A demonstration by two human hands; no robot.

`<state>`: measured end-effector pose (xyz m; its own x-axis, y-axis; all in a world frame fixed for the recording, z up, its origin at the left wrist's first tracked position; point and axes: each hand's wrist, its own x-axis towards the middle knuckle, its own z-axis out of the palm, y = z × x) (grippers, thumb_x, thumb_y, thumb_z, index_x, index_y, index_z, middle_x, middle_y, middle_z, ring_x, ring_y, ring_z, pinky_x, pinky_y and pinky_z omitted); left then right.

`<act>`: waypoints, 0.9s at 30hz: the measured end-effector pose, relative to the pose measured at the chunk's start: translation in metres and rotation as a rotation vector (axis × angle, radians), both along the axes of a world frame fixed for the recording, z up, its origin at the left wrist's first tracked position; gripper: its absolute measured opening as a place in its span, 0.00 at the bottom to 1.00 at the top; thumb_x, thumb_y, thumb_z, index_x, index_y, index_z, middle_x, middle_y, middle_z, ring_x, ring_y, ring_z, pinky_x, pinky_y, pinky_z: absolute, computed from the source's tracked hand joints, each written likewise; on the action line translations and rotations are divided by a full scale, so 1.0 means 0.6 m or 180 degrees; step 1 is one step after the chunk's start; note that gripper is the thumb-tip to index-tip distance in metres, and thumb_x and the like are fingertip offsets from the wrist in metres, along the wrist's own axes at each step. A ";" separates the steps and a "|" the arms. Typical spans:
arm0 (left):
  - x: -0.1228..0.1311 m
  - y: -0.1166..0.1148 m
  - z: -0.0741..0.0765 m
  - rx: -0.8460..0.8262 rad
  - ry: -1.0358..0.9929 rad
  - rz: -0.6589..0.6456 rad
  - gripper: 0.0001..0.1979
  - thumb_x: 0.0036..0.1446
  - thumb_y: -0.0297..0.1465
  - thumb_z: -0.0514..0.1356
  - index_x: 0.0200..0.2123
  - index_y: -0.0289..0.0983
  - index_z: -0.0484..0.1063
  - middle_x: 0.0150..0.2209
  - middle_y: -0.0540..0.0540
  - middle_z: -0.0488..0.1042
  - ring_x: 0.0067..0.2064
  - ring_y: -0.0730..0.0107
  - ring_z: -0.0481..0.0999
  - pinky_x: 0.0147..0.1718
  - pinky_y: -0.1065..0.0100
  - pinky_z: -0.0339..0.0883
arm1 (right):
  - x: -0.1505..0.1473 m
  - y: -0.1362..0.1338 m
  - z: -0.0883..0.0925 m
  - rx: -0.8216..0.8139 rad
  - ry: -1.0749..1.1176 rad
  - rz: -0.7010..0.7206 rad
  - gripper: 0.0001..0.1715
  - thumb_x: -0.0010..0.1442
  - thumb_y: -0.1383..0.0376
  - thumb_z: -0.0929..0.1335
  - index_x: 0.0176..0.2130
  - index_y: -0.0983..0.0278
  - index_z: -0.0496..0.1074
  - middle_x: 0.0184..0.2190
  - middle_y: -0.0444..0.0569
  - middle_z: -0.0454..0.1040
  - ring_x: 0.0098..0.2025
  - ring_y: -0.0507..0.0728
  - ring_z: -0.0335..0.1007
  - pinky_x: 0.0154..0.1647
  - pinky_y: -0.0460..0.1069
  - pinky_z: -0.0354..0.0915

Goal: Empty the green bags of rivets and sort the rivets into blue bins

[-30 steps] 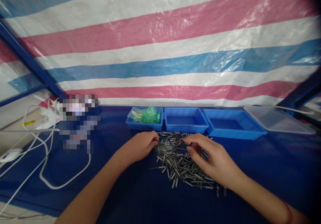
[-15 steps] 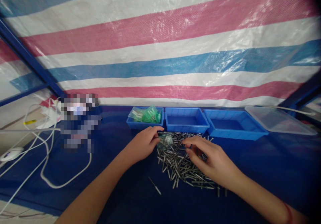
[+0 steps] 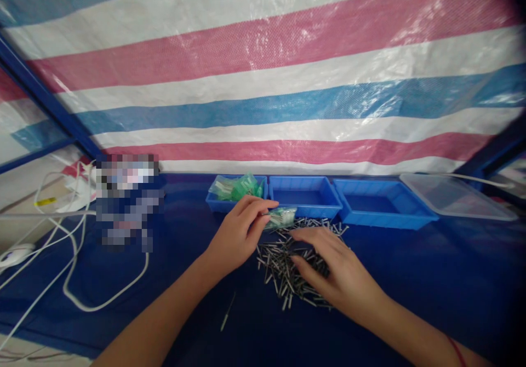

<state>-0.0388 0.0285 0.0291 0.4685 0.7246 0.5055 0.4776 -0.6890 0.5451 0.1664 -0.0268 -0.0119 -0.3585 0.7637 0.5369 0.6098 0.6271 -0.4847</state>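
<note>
My left hand (image 3: 242,233) pinches the left end of a small clear plastic bag (image 3: 282,217) between thumb and fingers. The bag is off the pile, in front of the middle bin, and its contents are hard to make out. Below it spreads a heap of metal blind rivets (image 3: 283,271) on the dark blue tabletop. My right hand (image 3: 335,271) curves over the right side of this heap, thumb and fingers apart, hiding part of it. One loose rivet (image 3: 225,317) lies alone, nearer to me, left of the heap.
Along the back stand three blue bins: the left bin (image 3: 213,204) with green and clear bags (image 3: 240,187), the middle bin (image 3: 306,212) and the right bin (image 3: 394,222). A clear lid (image 3: 460,197) leans at the right. White cables (image 3: 76,268) and a blurred patch occupy the left.
My left hand has raised the bag off the heap towards the middle bin. My right hand has shifted slightly left over the rivets. The loose rivet now lies further left, turned another way.
</note>
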 end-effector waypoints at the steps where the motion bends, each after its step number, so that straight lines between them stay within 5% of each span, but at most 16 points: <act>1: 0.004 -0.004 -0.002 -0.0113 -0.0137 -0.0045 0.12 0.64 0.28 0.53 0.49 0.42 0.68 0.41 0.46 0.70 0.41 0.68 0.71 0.44 0.66 0.66 | 0.003 0.002 -0.002 -0.0063 0.0120 -0.0162 0.19 0.61 0.63 0.65 0.52 0.61 0.62 0.44 0.53 0.72 0.46 0.60 0.68 0.47 0.57 0.67; 8: 0.030 -0.023 -0.028 -0.1201 -0.1058 -0.0231 0.09 0.62 0.33 0.55 0.44 0.39 0.70 0.41 0.45 0.71 0.41 0.68 0.72 0.39 0.69 0.68 | 0.011 0.011 -0.008 -0.0734 0.1049 -0.0400 0.20 0.64 0.60 0.63 0.53 0.61 0.58 0.33 0.47 0.72 0.33 0.54 0.70 0.34 0.48 0.68; 12: 0.033 -0.022 -0.030 -0.1455 -0.1258 -0.0278 0.10 0.61 0.36 0.56 0.42 0.38 0.71 0.40 0.44 0.72 0.41 0.66 0.72 0.41 0.67 0.68 | 0.018 0.021 -0.005 -0.0928 0.1106 -0.0200 0.11 0.65 0.58 0.62 0.41 0.61 0.67 0.31 0.46 0.72 0.34 0.55 0.69 0.34 0.47 0.67; 17: 0.036 -0.018 -0.040 -0.1944 -0.1446 -0.0299 0.15 0.58 0.35 0.58 0.48 0.38 0.68 0.42 0.44 0.69 0.41 0.67 0.72 0.40 0.67 0.68 | 0.027 0.020 0.006 -0.0873 0.1134 -0.0278 0.14 0.65 0.59 0.61 0.31 0.62 0.66 0.26 0.43 0.65 0.27 0.52 0.62 0.29 0.46 0.61; 22: 0.040 -0.014 -0.042 -0.2556 -0.0933 -0.0197 0.17 0.60 0.37 0.56 0.48 0.33 0.69 0.32 0.47 0.71 0.30 0.73 0.71 0.30 0.72 0.64 | 0.028 0.014 0.009 -0.0745 0.1332 -0.0171 0.13 0.65 0.63 0.61 0.29 0.62 0.66 0.26 0.42 0.64 0.28 0.51 0.60 0.30 0.45 0.59; 27: 0.040 -0.016 -0.033 -0.2588 -0.0599 -0.0337 0.14 0.59 0.38 0.56 0.39 0.32 0.72 0.24 0.52 0.66 0.25 0.76 0.67 0.24 0.74 0.57 | 0.026 0.009 0.011 -0.0529 0.1413 0.0041 0.12 0.65 0.66 0.62 0.29 0.62 0.65 0.25 0.42 0.63 0.28 0.50 0.60 0.30 0.45 0.58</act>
<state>-0.0145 0.0186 0.0095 0.5146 0.8538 -0.0785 0.2840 -0.0834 0.9552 0.1820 -0.0213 -0.0052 -0.1320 0.8493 0.5112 0.3138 0.5249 -0.7912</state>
